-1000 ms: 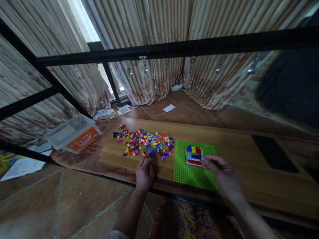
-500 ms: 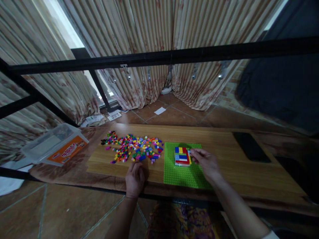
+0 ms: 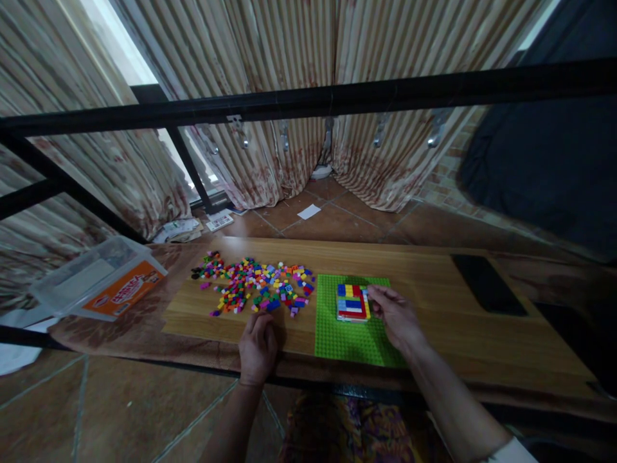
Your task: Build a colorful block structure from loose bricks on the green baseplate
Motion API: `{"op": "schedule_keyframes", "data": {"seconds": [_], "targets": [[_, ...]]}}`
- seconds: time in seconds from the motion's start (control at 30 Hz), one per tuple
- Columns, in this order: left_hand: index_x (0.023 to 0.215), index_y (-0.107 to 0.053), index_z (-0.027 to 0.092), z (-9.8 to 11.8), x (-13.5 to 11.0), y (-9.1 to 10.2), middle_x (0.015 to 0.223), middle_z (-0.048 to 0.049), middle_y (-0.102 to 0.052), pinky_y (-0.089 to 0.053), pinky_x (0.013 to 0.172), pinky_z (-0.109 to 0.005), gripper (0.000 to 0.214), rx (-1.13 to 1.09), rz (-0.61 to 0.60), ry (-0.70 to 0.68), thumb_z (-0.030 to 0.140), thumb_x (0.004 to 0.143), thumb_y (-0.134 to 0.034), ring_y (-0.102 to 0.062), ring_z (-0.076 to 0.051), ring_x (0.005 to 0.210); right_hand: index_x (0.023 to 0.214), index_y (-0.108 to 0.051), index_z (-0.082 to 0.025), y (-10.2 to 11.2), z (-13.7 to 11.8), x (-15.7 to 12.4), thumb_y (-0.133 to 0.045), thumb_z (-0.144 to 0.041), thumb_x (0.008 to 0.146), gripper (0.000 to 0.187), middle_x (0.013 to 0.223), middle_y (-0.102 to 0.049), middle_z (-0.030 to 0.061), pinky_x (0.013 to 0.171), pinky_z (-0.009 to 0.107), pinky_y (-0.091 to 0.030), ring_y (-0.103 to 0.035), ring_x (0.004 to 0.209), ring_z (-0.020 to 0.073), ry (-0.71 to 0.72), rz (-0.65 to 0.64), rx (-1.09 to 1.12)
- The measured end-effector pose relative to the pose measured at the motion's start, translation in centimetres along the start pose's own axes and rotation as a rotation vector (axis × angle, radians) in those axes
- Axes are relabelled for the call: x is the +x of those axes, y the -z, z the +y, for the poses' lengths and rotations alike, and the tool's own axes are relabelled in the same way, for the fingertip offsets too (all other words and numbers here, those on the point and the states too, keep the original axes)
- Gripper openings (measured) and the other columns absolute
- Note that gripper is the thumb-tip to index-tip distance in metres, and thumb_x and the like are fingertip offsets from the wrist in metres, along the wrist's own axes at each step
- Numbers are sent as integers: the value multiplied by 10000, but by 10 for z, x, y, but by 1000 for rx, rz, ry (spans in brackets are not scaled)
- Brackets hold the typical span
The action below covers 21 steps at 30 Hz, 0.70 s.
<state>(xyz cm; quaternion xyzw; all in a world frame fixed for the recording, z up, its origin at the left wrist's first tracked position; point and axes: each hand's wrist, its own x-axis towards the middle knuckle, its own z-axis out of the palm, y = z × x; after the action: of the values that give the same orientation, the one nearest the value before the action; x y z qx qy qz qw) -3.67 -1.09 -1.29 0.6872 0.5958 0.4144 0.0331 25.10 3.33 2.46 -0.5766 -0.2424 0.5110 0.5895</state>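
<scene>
A small block built of toy building bricks (image 3: 352, 304), in red, blue, yellow and pale pieces, sits on a green studded baseplate (image 3: 332, 344). At the block's upper right edge is my right hand (image 3: 398, 318), thumb and fingers pinched together. Whatever lies between its fingertips is too small to make out. My left hand (image 3: 259, 344) rests at the front edge of the wooden board, with its fingers curled in. Just beyond it spreads a heap of loose building bricks (image 3: 260, 280) in many colours, left of the baseplate.
A clear plastic tub (image 3: 101, 280) with an orange label stands at the left end. On the wooden board (image 3: 424, 270), a dark flat slab (image 3: 488, 285) lies to the right. A black metal rail (image 3: 289, 99) crosses in front of the curtains (image 3: 284, 51).
The camera view has shifted slightly. My right hand stays pinched at the block's right edge, and my left hand still rests curled by the loose bricks.
</scene>
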Motion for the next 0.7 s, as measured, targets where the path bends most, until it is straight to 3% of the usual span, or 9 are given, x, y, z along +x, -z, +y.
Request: {"op": "schedule_keyframes", "data": {"seconds": [0.4, 0.7], "targets": [[846, -605, 194, 4, 1, 1, 932, -61, -632, -503, 755, -267, 182, -3, -8, 38, 142, 877, -433, -634, -169, 854, 786, -704, -182, -4, 1, -2, -775, -501, 585, 384, 527, -558, -48, 438, 221, -291, -384, 455, 69, 154, -1, -142], [856, -604, 193, 7, 1, 3, 954, -68, -631, -505, 791, -265, 183, -1, -19, 61, 140, 873, -430, -634, -173, 898, 817, -720, -181, -4, 2, -2, -679, -511, 696, 354, 797, -727, 51, 661, 306, -495, -630, 708, 175, 328, 7, -407]]}}
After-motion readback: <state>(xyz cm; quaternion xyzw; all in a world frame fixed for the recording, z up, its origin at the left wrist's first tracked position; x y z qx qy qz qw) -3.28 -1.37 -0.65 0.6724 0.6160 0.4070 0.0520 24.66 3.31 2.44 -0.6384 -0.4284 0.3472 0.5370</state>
